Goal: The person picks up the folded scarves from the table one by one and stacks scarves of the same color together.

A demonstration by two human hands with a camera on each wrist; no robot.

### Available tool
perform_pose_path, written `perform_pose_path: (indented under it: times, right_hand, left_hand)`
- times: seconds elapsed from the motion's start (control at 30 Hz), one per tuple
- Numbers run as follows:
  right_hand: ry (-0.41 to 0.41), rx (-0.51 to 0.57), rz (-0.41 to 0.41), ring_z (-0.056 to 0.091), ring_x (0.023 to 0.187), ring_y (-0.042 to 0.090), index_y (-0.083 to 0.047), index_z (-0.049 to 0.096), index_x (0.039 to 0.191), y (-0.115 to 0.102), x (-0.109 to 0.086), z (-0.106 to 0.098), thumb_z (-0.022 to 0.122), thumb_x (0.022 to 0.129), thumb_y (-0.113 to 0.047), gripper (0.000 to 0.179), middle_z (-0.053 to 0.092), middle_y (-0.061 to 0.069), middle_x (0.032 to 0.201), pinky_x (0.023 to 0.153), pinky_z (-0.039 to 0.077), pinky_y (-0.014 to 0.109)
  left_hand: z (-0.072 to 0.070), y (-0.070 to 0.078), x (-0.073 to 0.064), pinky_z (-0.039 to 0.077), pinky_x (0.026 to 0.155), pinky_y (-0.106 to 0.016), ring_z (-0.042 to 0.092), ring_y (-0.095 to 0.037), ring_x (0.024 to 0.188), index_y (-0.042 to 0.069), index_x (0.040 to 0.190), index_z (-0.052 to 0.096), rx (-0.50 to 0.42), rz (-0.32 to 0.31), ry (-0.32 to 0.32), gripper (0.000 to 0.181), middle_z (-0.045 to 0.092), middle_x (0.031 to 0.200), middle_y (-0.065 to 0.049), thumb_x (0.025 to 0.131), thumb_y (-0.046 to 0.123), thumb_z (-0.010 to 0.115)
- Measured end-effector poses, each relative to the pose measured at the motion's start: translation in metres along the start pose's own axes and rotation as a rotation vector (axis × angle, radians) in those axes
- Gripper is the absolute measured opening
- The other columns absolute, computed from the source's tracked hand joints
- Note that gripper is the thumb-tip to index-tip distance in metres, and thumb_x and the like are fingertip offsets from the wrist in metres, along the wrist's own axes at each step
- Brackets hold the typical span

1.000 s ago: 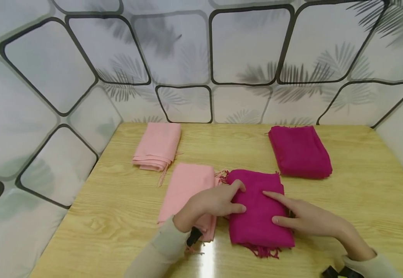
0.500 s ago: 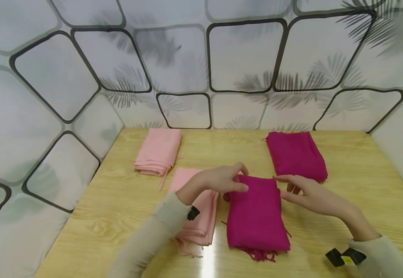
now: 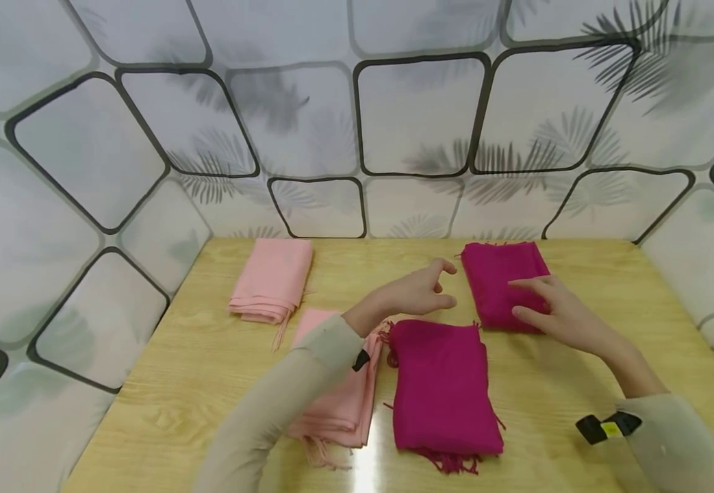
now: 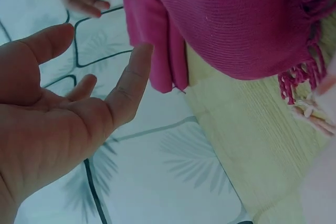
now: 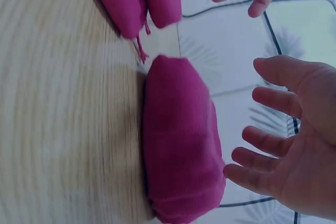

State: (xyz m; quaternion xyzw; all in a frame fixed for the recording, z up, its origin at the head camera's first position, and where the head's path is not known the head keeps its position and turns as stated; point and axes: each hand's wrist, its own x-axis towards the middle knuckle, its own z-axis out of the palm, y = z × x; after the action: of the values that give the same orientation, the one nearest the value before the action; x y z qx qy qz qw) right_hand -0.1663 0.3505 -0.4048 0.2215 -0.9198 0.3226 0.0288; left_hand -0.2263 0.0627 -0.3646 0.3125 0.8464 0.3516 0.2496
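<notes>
Above the far edge of a folded magenta fringed scarf, my left hand hovers with its fingers loosely spread. My right hand hangs in front of the second magenta scarf at the back right. The right wrist view shows this hand's fingers apart and holding nothing, close to that bundle. In the left wrist view the thumb and fingers also grip nothing. Beneath the left forearm lies a folded pink scarf, partly hidden by the sleeve.
Another folded pink scarf lies at the back left of the wooden table. A pale patterned cloth wall stands along the back and sides. Fringe of the near pink scarf spreads toward the front.
Both hands have left the near magenta scarf and moved away toward the back, up off the table. The right one is now by the back right scarf. The head view has tilted up slightly.
</notes>
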Motion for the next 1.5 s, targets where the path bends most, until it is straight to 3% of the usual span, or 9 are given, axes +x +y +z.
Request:
perform_pose_path:
  times: [0.17, 0.4, 0.53, 0.67, 0.77, 0.87, 0.97, 1.3, 1.5]
  right_hand:
    - [0.103, 0.0, -0.039, 0.034, 0.12, 0.053, 0.003, 0.059, 0.128, 0.025, 0.009, 0.0, 0.076, 0.084, -0.005, 0.048, 0.041, 0.036, 0.129, 0.084, 0.032, 0.062]
    - [0.061, 0.034, 0.131, 0.021, 0.128, 0.061, 0.004, 0.047, 0.14, 0.047, 0.017, -0.006, 0.077, 0.086, -0.014, 0.065, 0.028, 0.045, 0.135, 0.09, 0.028, 0.073]
    - [-0.006, 0.067, 0.264, 0.027, 0.128, 0.062, 0.003, 0.035, 0.149, 0.061, 0.019, -0.011, 0.074, 0.09, -0.024, 0.075, 0.024, 0.045, 0.138, 0.094, 0.034, 0.071]
    - [-0.082, 0.168, 0.344, 0.037, 0.128, 0.06, -0.002, 0.02, 0.156, 0.07, 0.021, -0.014, 0.07, 0.093, -0.032, 0.086, 0.026, 0.041, 0.144, 0.094, 0.044, 0.062]
    - [-0.117, 0.316, 0.392, 0.037, 0.13, 0.053, -0.008, 0.01, 0.159, 0.075, 0.022, -0.015, 0.069, 0.094, -0.032, 0.092, 0.029, 0.037, 0.147, 0.093, 0.049, 0.05]
    - [-0.133, 0.452, 0.442, 0.047, 0.123, 0.045, -0.013, 0.001, 0.16, 0.081, 0.023, -0.017, 0.069, 0.095, -0.028, 0.095, 0.027, 0.036, 0.147, 0.086, 0.053, 0.039]
    - [-0.143, 0.547, 0.473, 0.058, 0.112, 0.036, -0.016, -0.002, 0.16, 0.088, 0.022, -0.019, 0.069, 0.095, -0.024, 0.096, 0.026, 0.037, 0.147, 0.08, 0.056, 0.036]
    - [-0.158, 0.639, 0.466, 0.043, 0.126, 0.045, -0.02, -0.005, 0.16, 0.09, 0.022, -0.014, 0.069, 0.094, -0.019, 0.099, 0.02, 0.036, 0.15, 0.082, 0.055, 0.036]
    - [-0.165, 0.625, 0.441, 0.031, 0.135, 0.051, -0.019, -0.006, 0.16, 0.086, 0.026, -0.007, 0.07, 0.093, -0.019, 0.101, 0.017, 0.034, 0.153, 0.086, 0.053, 0.035]
  left_hand:
    - [0.009, 0.0, 0.022, 0.045, 0.08, -0.027, 0.051, -0.03, 0.128, 0.007, 0.145, 0.035, 0.049, 0.024, 0.084, 0.051, 0.053, 0.139, -0.019, 0.099, 0.014, 0.056]
    - [0.019, 0.001, 0.048, 0.047, 0.086, -0.028, 0.046, -0.03, 0.134, 0.011, 0.15, 0.032, -0.07, -0.007, 0.135, 0.06, 0.041, 0.149, -0.02, 0.098, 0.018, 0.061]
    - [0.024, 0.0, 0.061, 0.05, 0.073, -0.029, 0.058, -0.02, 0.086, 0.014, 0.153, 0.026, -0.257, -0.049, 0.072, 0.07, 0.054, 0.119, -0.015, 0.096, 0.019, 0.065]
    - [0.029, -0.003, 0.072, 0.041, 0.055, -0.028, 0.034, -0.012, 0.05, 0.015, 0.156, 0.02, -0.426, -0.093, 0.002, 0.076, 0.044, 0.097, -0.008, 0.095, 0.016, 0.066]
    - [0.033, -0.007, 0.081, 0.045, 0.058, -0.03, 0.041, -0.015, 0.058, 0.017, 0.155, 0.021, -0.486, -0.134, -0.001, 0.076, 0.045, 0.113, -0.011, 0.095, 0.017, 0.068]
    - [0.036, -0.01, 0.09, 0.056, 0.078, -0.04, 0.059, -0.027, 0.094, 0.019, 0.153, 0.024, -0.538, -0.173, 0.025, 0.076, 0.034, 0.146, -0.01, 0.093, 0.018, 0.07]
    - [0.04, -0.012, 0.099, 0.053, 0.091, -0.052, 0.052, -0.039, 0.126, 0.02, 0.153, 0.025, -0.606, -0.201, 0.016, 0.075, 0.029, 0.154, -0.012, 0.093, 0.016, 0.07]
    - [0.049, -0.018, 0.109, 0.05, 0.098, -0.049, 0.056, -0.024, 0.113, 0.02, 0.151, 0.03, -0.722, -0.156, -0.037, 0.074, 0.043, 0.133, -0.014, 0.091, 0.003, 0.069]
    - [0.05, -0.022, 0.109, 0.051, 0.096, -0.038, 0.051, -0.019, 0.118, 0.022, 0.151, 0.034, -0.644, -0.13, -0.071, 0.073, 0.04, 0.138, -0.007, 0.09, 0.005, 0.071]
